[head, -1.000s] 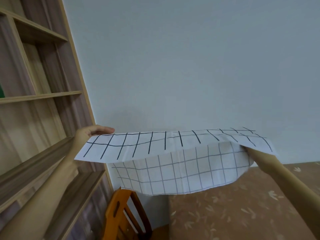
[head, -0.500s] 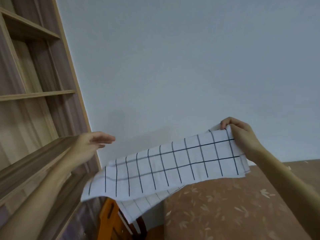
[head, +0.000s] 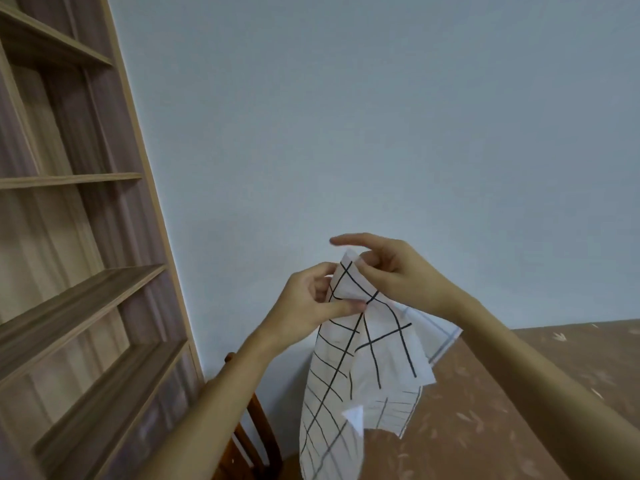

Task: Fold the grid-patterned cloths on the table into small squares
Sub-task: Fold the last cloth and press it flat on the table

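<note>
At lower centre, left hand (head: pixel 308 303) and right hand (head: pixel 394 275) pinch the white black-grid cloth (head: pixel 346 368), hanging beside the brown patterned table (head: pixel 467 427).
I fear a crooked fold: lower layers hang twisted.

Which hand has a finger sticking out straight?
The right hand: its index finger points out straight above the grid-patterned cloth, clear of it. The left hand has its fingers and thumb all curled round the cloth's top edge.

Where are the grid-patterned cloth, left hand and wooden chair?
grid-patterned cloth (head: pixel 349 368), head view, hanging middle panel.
left hand (head: pixel 306 303), head view, back of the hand.
wooden chair (head: pixel 265 426), head view, backrest rail.
</note>
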Available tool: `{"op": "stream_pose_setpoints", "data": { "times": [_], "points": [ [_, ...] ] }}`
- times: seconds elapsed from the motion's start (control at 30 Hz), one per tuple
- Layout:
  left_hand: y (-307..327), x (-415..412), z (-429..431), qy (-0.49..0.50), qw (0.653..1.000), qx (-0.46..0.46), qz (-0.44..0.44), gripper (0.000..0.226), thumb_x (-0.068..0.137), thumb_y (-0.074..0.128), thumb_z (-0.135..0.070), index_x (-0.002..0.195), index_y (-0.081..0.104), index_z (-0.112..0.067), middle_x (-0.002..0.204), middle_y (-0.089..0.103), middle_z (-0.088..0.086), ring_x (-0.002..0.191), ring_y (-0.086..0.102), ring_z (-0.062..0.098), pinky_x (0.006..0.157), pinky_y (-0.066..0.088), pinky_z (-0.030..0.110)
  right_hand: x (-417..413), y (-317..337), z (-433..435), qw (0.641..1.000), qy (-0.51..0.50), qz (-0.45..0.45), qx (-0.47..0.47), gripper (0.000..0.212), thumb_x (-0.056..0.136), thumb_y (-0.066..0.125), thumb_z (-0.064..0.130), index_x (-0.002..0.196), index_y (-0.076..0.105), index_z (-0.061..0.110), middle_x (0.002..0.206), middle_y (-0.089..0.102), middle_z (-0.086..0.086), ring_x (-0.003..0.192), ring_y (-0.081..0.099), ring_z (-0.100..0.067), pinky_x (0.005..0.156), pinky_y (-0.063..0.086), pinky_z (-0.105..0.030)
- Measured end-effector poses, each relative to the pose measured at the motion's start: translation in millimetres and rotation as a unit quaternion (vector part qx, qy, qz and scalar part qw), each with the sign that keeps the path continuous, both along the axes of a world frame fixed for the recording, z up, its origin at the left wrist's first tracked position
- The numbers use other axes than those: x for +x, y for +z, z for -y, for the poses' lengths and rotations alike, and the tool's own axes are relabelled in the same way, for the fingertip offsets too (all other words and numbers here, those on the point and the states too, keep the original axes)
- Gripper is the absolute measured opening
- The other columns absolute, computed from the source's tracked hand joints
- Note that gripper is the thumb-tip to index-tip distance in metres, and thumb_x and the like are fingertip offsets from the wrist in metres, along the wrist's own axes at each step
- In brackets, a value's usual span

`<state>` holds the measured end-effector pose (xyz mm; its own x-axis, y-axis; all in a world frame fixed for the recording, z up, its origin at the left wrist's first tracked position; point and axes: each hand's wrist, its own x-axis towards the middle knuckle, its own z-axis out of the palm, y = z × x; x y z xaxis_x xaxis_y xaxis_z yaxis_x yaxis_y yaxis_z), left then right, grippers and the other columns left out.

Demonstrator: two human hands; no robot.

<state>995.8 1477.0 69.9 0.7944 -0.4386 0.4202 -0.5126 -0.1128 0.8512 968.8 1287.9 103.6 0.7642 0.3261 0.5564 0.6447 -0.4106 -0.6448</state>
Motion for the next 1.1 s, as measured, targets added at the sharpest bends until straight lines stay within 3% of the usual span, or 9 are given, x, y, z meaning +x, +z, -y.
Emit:
{"op": "stream_pose_setpoints", "data": {
  "times": [0.13,0.23,0.4,0.53,0.63,0.73,0.87,0.97,1.1],
  "points": [
    [-5,4,-4,0.072,0.995,-0.060,0.018,0.039,0.070,0.088,-0.007,0.106,0.072,-0.009,0.099,0.079,0.006,0.093,0.076,0.023,0.081,0.062,0.034,-6,-1,17,0.997,-0.042,-0.053,0.043,0.045,0.092,0.051,0.059,0.133,0.054,0.039,0.076,0.064,-0.009,0.070,0.057,-0.010,0.073,0.042,-0.024],
    [-6,8,-9,0.120,0.986,-0.110,0.026,0.043,0.063,0.090,-0.018,0.102,0.073,-0.010,0.097,0.080,0.002,0.091,0.076,0.020,0.079,0.062,0.032,-11,-6,31,0.993,-0.057,-0.090,0.054,0.065,0.075,0.046,0.077,0.132,0.054,0.047,0.124,0.066,0.019,0.113,0.061,0.005,0.091,0.046,-0.025],
    [-6,8,-12,0.157,0.975,-0.151,0.043,0.045,0.061,0.087,-0.032,0.095,0.072,-0.007,0.091,0.080,0.000,0.087,0.076,0.018,0.078,0.062,0.032,-12,-18,32,0.980,-0.043,-0.132,0.140,0.073,0.071,0.086,0.039,0.136,0.052,0.039,0.114,0.075,0.004,0.105,0.070,-0.008,0.094,0.052,-0.028],
    [-5,6,-15,0.140,0.978,-0.153,0.039,0.038,0.066,0.080,-0.040,0.095,0.073,-0.016,0.091,0.080,-0.007,0.088,0.075,0.010,0.074,0.059,0.023,-9,-23,27,0.965,-0.057,-0.119,0.228,0.058,0.082,0.079,0.011,0.133,0.057,0.027,0.105,0.078,0.000,0.100,0.074,-0.015,0.091,0.056,-0.029],
    [-5,5,-18,0.127,0.979,-0.155,0.034,0.023,0.076,0.073,-0.039,0.093,0.074,-0.023,0.093,0.079,-0.005,0.090,0.074,0.005,0.072,0.057,0.017,-5,-25,27,0.957,-0.051,-0.115,0.260,0.047,0.085,0.075,0.010,0.128,0.060,0.021,0.104,0.078,-0.005,0.099,0.074,-0.022,0.091,0.055,-0.033],
    [-5,6,-23,0.135,0.979,-0.150,0.039,0.016,0.085,0.069,-0.037,0.090,0.077,-0.024,0.095,0.078,0.008,0.089,0.071,0.013,0.081,0.057,0.025,-4,-26,27,0.957,-0.061,-0.109,0.262,0.036,0.087,0.074,0.015,0.121,0.065,0.018,0.100,0.079,-0.006,0.098,0.075,-0.022,0.091,0.056,-0.033],
    [-7,13,-28,0.133,0.980,-0.145,0.036,0.047,0.082,0.072,-0.053,0.090,0.073,-0.006,0.087,0.065,0.011,0.084,0.058,0.021,0.082,0.049,0.039,-3,-30,27,0.956,-0.087,-0.099,0.260,0.018,0.088,0.073,0.026,0.097,0.074,0.011,0.081,0.077,-0.005,0.080,0.073,-0.021,0.084,0.054,-0.034],
    [-10,15,-31,0.133,0.980,-0.145,0.035,0.047,0.083,0.070,-0.055,0.089,0.075,-0.008,0.086,0.069,0.012,0.082,0.062,0.024,0.081,0.051,0.040,-1,-30,28,0.957,-0.088,-0.083,0.263,0.038,0.089,0.071,0.032,0.068,0.057,0.004,0.057,0.040,0.001,0.062,0.041,-0.020,0.073,0.041,-0.035],
    [-9,18,-36,0.131,0.984,-0.112,0.039,0.061,0.080,0.069,-0.069,0.080,0.065,-0.008,0.086,0.056,0.006,0.081,0.052,0.023,0.080,0.045,0.041,-1,-28,30,0.958,-0.098,-0.053,0.266,0.052,0.089,0.070,0.035,0.067,0.047,-0.006,0.064,0.034,-0.009,0.065,0.040,-0.019,0.071,0.043,-0.038]
  ]
}}
